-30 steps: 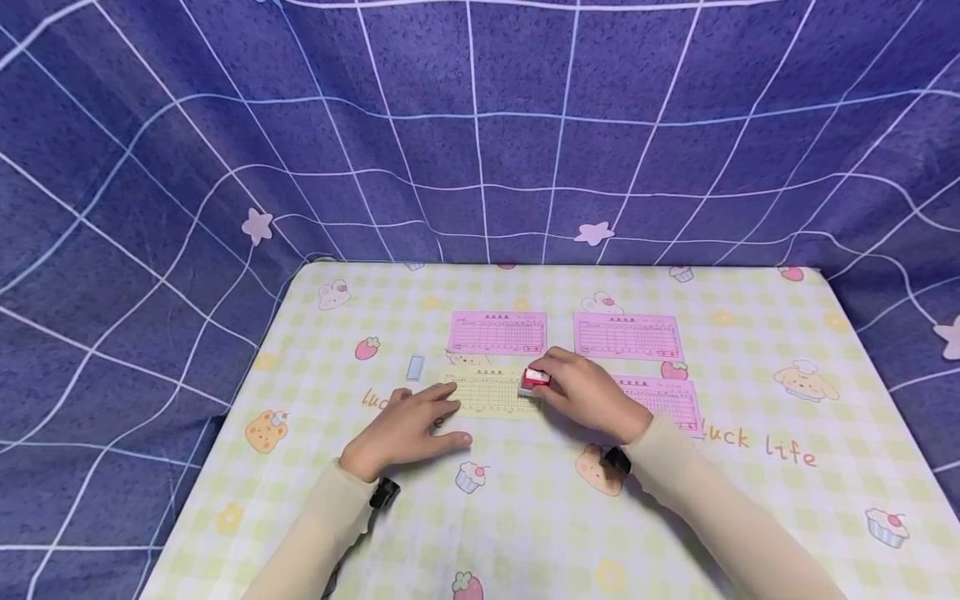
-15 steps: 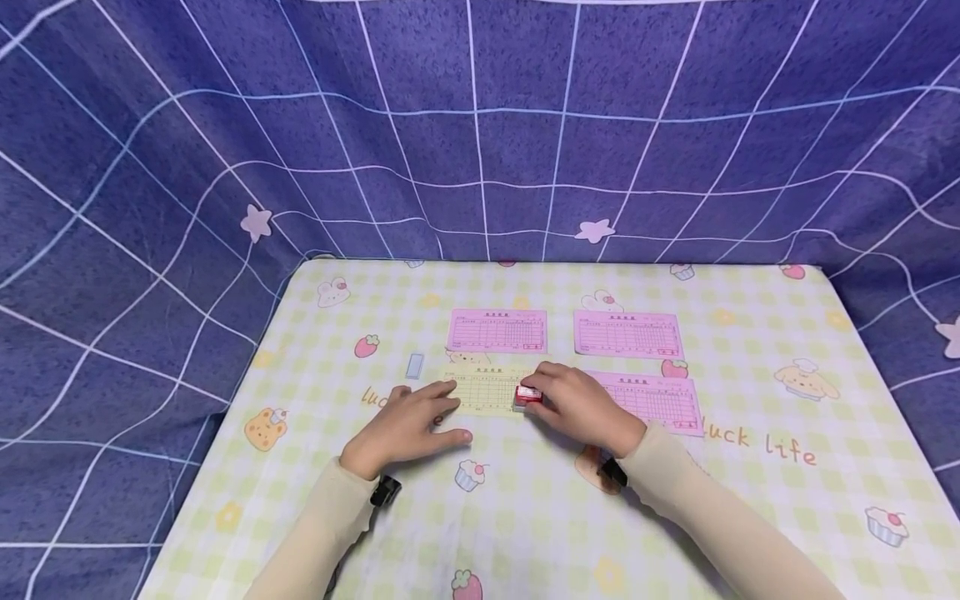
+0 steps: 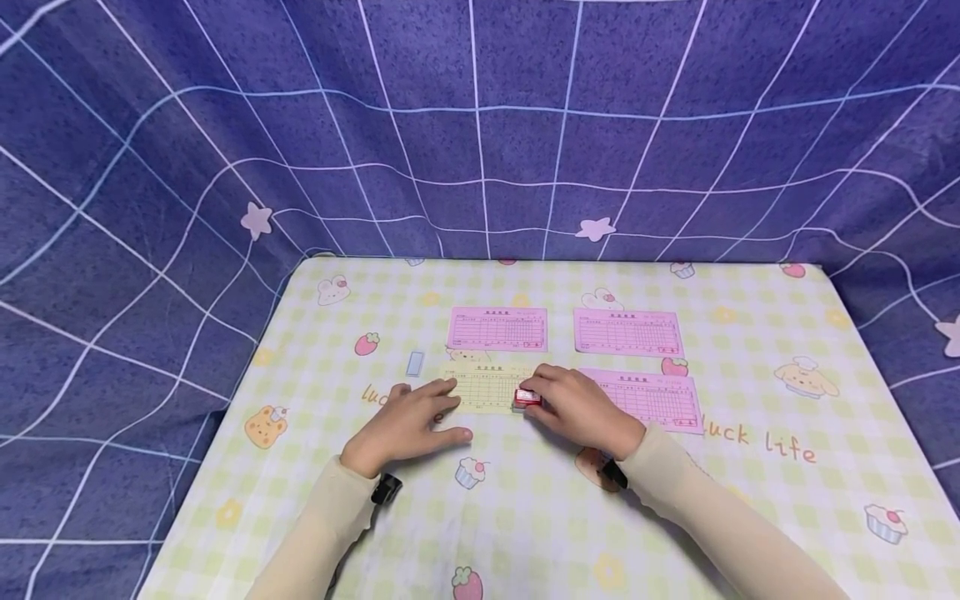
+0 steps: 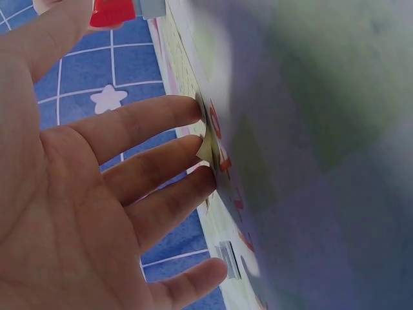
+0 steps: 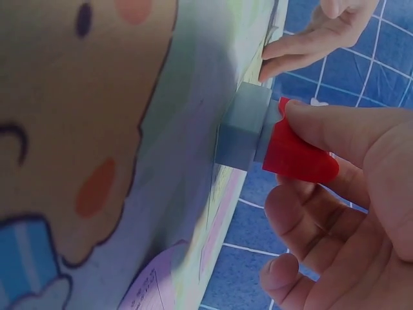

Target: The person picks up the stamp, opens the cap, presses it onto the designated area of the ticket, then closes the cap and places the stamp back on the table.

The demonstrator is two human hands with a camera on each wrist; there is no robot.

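My right hand [image 3: 573,407] pinches the red handle of a rubber stamp [image 3: 527,398] between thumb and fingers. In the right wrist view the stamp [image 5: 245,132] stands upright, its grey base at the paper's surface. Beneath it lies a yellow receipt slip [image 3: 480,388], at the slip's lower right part. My left hand [image 3: 408,425] rests with extended fingers on the slip's left end. The left wrist view shows its fingertips [image 4: 187,108] at the slip's edge, where a corner of the paper curls up.
Pink receipt slips lie behind and to the right: one at back left [image 3: 498,330], one at back right [image 3: 628,333], one [image 3: 652,402] partly behind my right hand. A small grey-blue rectangular piece [image 3: 415,364] lies left of the yellow slip. A blue curtain [image 3: 525,150] hangs behind the table.
My right hand has moved the stamp slightly left and towards me, from a tilted pose to flat on the yellow slip's lower right. My left hand has stayed in place.
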